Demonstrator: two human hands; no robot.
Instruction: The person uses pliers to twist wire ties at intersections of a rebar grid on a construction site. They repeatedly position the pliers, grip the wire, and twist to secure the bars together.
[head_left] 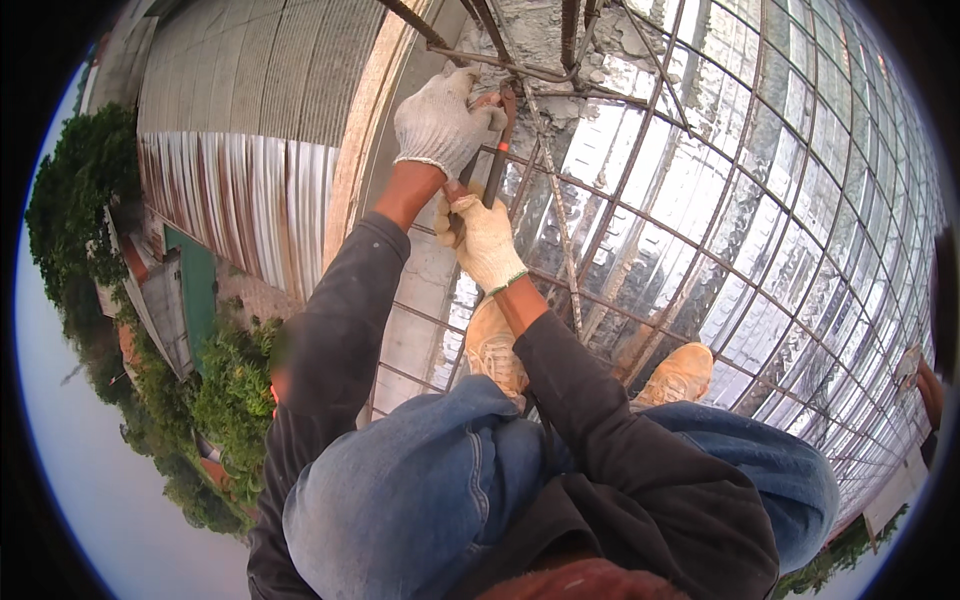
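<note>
Underfoot and filling the right of the view, a rebar grid (700, 230) laid over silver foil sheeting (800, 150), bars crossing in squares and bending with the lens. To the left, a corrugated metal roof (230, 130), rusty along its lower part, with a pale timber edge board (355, 160) running between roof and grid. Farther left and below, green treetops (70, 190) and bushes (225, 390), plus a green-roofed shed (195, 280). At the bottom, blue jeans (420, 500) on bent knees, dark sleeves (340, 350) reaching forward, tan boots (685, 375) planted on the bars. At the top, a patch of rough grey concrete (540, 40) where several thicker bars (570, 30) rise and meet. Left hand (440, 120) in a white knit glove, up at that bar junction, fingers curled together, closed over the upper end of the pliers and pressing at the crossing of bars. Right hand (485, 240) in a matching glove, just below the left and nearly touching it, fingers wrapped tight around the lower handle. Pliers (497, 150) with red handles, held between both hands, slanting up from the right hand toward the bar junction; jaws hidden behind the left glove, so open or closed cannot be told. At the far right rim, a small part of another person (930, 385), too cut off to describe.
</note>
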